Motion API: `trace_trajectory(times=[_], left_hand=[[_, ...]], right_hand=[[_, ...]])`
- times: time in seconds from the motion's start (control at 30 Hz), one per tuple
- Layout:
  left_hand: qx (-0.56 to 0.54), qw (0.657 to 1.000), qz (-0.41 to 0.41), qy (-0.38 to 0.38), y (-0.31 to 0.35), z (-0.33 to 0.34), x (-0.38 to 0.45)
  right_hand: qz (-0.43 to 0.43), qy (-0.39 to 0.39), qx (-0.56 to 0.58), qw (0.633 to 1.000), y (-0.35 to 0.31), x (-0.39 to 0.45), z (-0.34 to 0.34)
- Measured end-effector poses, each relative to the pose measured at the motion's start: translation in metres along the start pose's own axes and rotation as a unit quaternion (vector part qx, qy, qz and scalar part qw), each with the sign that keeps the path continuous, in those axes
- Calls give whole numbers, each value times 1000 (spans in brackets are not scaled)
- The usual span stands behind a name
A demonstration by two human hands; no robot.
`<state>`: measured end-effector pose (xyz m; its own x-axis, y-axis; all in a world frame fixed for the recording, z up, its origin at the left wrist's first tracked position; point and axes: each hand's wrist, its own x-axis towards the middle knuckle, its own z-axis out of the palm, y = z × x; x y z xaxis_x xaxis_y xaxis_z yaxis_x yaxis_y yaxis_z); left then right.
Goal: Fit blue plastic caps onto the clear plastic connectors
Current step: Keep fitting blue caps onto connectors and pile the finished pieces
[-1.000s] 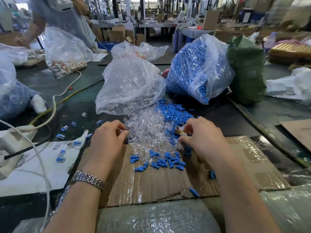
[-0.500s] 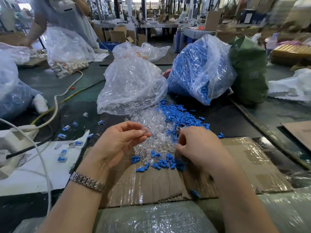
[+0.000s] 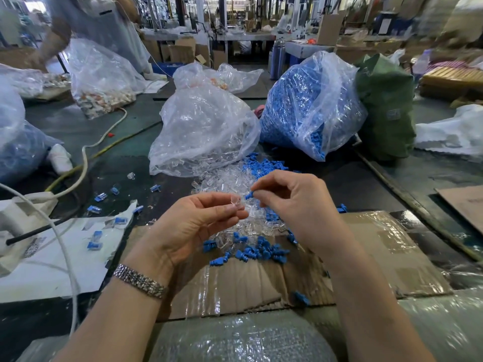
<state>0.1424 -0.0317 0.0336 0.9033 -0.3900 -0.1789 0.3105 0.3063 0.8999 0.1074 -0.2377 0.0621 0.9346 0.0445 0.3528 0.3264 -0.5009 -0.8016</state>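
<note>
Your left hand [image 3: 201,220] was raised palm-up above the cardboard sheet [image 3: 261,280], its thumb and fingertips pinching a clear plastic connector [image 3: 236,202]. Your right hand [image 3: 295,202] hung just beside it, thumb and forefinger pinching a blue cap [image 3: 249,195] whose end pointed at the connector; the two parts were near each other but whether they touched could not be told. A metal watch band [image 3: 139,282] sat on your left wrist.

Below your hands lay a heap of loose clear connectors [image 3: 227,181] mixed with scattered blue caps [image 3: 261,250] on the cardboard. Behind the heap stood a clear bag of connectors [image 3: 203,131] and, to its right, a clear bag of blue caps [image 3: 308,105], with a green bag [image 3: 386,111] beside that. A few capped pieces [image 3: 95,240] lay on the white paper [image 3: 52,257] at left, crossed by a white cable [image 3: 68,257].
</note>
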Motion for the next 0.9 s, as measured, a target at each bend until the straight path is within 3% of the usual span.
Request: trace_trajectory(times=[0.43, 0.53, 0.6, 0.67, 0.73, 0.9], left_hand=[[29, 999, 21, -21, -1, 4, -1], [8, 999, 27, -23, -1, 4, -1], [-8, 999, 31, -18, 0, 4, -2], [-18, 999, 36, -7, 0, 4, -3], [-28, 999, 39, 4, 1, 4, -3], [-60, 997, 43, 35, 1, 5, -4]], right_hand=[[-113, -47, -102, 987, 1, -2, 11], [-39, -19, -51, 998, 2, 0, 4], [42, 19, -159, 986, 11, 5, -7], [181, -27, -326, 927, 21, 8, -17], [281, -92, -378, 877, 27, 7, -19], [267, -126, -372, 880, 28, 7, -15]])
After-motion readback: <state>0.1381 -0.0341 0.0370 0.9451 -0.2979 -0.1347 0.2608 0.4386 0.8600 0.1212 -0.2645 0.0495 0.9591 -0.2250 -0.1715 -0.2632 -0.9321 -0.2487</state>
